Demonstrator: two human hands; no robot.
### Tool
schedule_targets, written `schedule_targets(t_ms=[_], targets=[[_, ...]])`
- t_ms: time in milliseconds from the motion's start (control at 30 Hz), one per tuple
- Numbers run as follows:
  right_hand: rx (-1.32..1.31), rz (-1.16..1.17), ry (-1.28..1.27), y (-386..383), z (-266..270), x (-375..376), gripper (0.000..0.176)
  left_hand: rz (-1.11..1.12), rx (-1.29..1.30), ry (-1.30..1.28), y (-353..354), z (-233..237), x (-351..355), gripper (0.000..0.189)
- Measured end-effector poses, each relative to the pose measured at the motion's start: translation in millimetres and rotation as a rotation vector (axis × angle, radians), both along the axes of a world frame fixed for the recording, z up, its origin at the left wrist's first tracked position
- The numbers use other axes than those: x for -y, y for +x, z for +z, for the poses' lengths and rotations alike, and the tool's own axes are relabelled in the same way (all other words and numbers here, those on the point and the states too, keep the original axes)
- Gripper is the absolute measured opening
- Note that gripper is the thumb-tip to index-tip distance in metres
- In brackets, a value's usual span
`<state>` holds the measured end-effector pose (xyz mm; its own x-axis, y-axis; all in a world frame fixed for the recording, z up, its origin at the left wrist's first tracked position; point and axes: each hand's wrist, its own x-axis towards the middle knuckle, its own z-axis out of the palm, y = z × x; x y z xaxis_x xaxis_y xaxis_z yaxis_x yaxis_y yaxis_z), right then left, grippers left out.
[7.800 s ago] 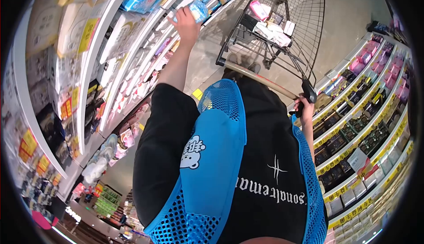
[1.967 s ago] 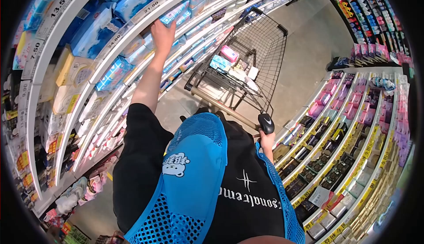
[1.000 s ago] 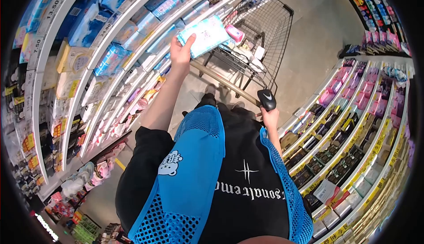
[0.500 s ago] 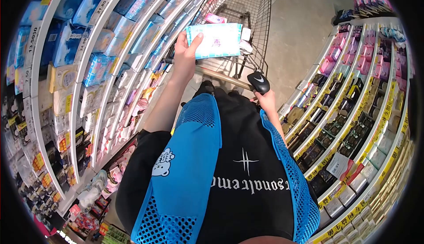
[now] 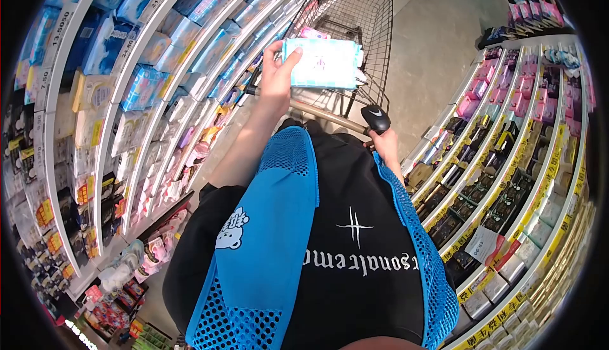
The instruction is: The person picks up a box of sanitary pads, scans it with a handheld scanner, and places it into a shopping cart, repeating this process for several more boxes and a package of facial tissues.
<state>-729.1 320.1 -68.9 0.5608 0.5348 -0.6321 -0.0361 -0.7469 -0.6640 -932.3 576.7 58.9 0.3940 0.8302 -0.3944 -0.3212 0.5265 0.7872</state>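
My left hand [image 5: 278, 77] grips a flat light blue and white soft pack [image 5: 322, 63] by its left edge, thumb on the front. The pack is held over the near end of a wire shopping cart [image 5: 380, 52], and its print is washed out by glare. My right hand [image 5: 384, 145] is closed at the right end of the cart's handle [image 5: 327, 115], just below a rounded black piece with a white swoosh [image 5: 375, 118]. Its fingertips are partly hidden. A pink pack [image 5: 313, 32] shows in the cart behind the held pack.
Shelves of blue and white packs [image 5: 143, 88] with price strips rise close on my left. On my right, curved shelves hold pink and dark boxed goods [image 5: 498, 194], with a price card [image 5: 485, 246] sticking out. Grey floor [image 5: 431, 39] runs beside the cart.
My left hand and the pack have shifted right and slightly down in view, and the pack's tilt has changed a little. The right hand stays at the cart handle. The camera view has shifted slightly.
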Motion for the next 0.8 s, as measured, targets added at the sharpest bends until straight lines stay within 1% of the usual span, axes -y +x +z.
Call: schedule_targets(t_ms=[33,67,133,167,267,300,400,433,533,567,700,767,800], targets=[[0.093,0.037,-0.041,-1,-1,-1,0.027,0.025,-0.047,-0.135,2,1,1,0.041],[0.237,0.075,-0.044,-2,-1,-1,0.028,-0.019,-0.008,-0.235,1,-7,0,0.041],[0.525,0.152,-0.056,-9,1,-1,0.029,-0.112,0.072,-0.440,-1,-39,-3,0.040],[0.442,0.093,-0.007,-4,-16,5,0.033,-0.123,0.005,-0.493,-3,-53,-2,0.033],[0.518,0.141,0.153,-3,18,-1,0.033,-0.115,0.018,-0.578,-4,-80,0,0.028],[0.521,0.150,0.134,0,21,-2,0.031,-0.100,0.069,-0.641,-4,-100,-1,0.022],[0.400,0.180,0.305,-5,65,-15,0.030,-0.101,-0.013,-0.594,4,-86,5,0.020],[0.341,0.176,0.299,-8,75,-19,0.029,-0.132,-0.022,-0.561,6,-90,4,0.019],[0.389,0.295,0.323,-13,104,-32,0.030,-0.131,-0.010,-0.565,12,-99,3,0.024],[0.403,0.325,0.306,-14,106,-34,0.029,-0.149,-0.011,-0.555,13,-101,4,0.024],[0.355,0.248,0.396,-23,113,-40,0.029,-0.197,-0.002,-0.524,13,-105,9,0.026],[0.358,0.253,0.345,-19,106,-40,0.029,-0.199,-0.011,-0.501,17,-91,20,0.029],[0.358,0.252,0.315,-17,101,-36,0.029,-0.244,0.041,-0.505,17,-96,23,0.031]])
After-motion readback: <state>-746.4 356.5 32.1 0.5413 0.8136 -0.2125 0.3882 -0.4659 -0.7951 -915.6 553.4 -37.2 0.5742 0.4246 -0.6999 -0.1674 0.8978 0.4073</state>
